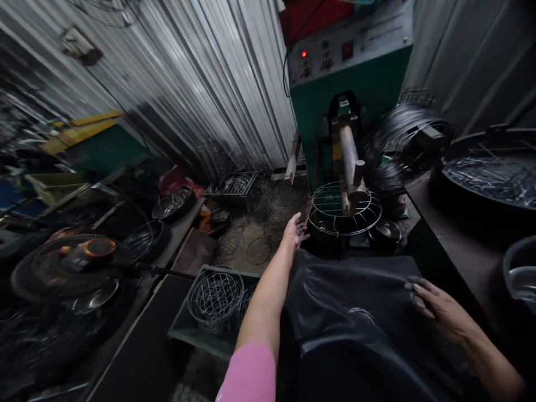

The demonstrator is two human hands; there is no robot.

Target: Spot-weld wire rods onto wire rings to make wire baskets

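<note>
A round wire frame (347, 209) with two rings joined by short wires sits around the lower end of the metal arm (350, 156) of a green machine (352, 72). My left hand (295, 231) is stretched forward just left of the frame, its fingers apart and holding nothing; I cannot tell whether a fingertip touches the ring. My right hand (435, 307) is over the right side of the black apron (355, 290) on my lap, fingers bent and close together. What they hold, if anything, does not show. Several short wire pieces (362, 314) lie on the apron.
A crate (173, 329) holding round wire grids stands lower left. Coiled wire (410, 134) and a wide black pan (444, 184) of wire pieces are on the right. A fan (42, 271) is at left. Wire rings (258, 252) lie on the floor.
</note>
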